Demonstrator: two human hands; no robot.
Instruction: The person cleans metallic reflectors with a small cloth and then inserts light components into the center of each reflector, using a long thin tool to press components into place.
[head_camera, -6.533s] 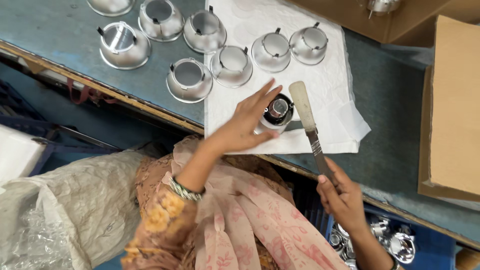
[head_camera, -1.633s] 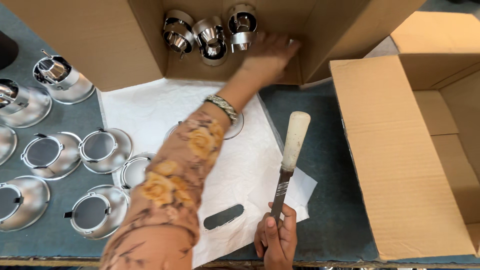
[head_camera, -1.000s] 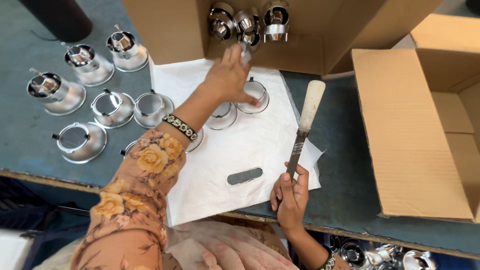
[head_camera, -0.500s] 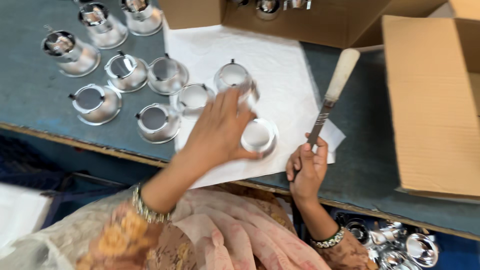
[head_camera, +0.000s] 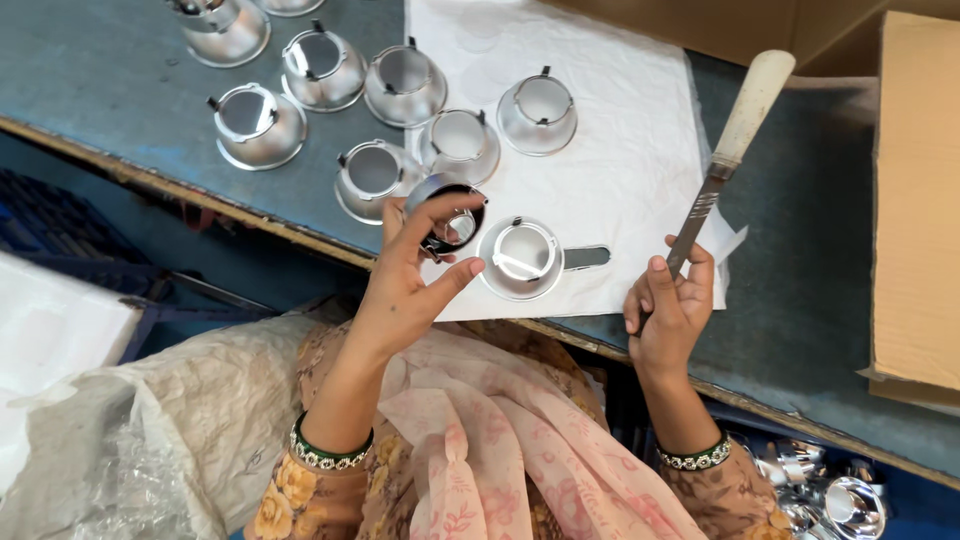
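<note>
My left hand (head_camera: 405, 280) grips a small shiny metal cup with a dark rim (head_camera: 452, 216), tilted so its mouth faces me, just above the table's front edge. Right beside it another silver cup (head_camera: 520, 258) sits mouth-up on the white paper sheet (head_camera: 620, 150). My right hand (head_camera: 668, 308) holds a knife-like tool (head_camera: 730, 140) by its thin blade, its pale handle pointing away toward the far right. A dark flat oval piece (head_camera: 587, 258) lies on the paper between the two hands.
Several more silver cups (head_camera: 300, 95) stand in rows on the grey table (head_camera: 120, 110) and on the paper. An open cardboard box (head_camera: 915, 200) lies at the right. More shiny cups (head_camera: 830, 495) sit below the table at lower right. A plastic-covered sack (head_camera: 120, 450) is at lower left.
My left hand came back from the cardboard box at the far side, set a cup on the paper, and now holds another cup up near the table's front edge. The right hand keeps the tool.
</note>
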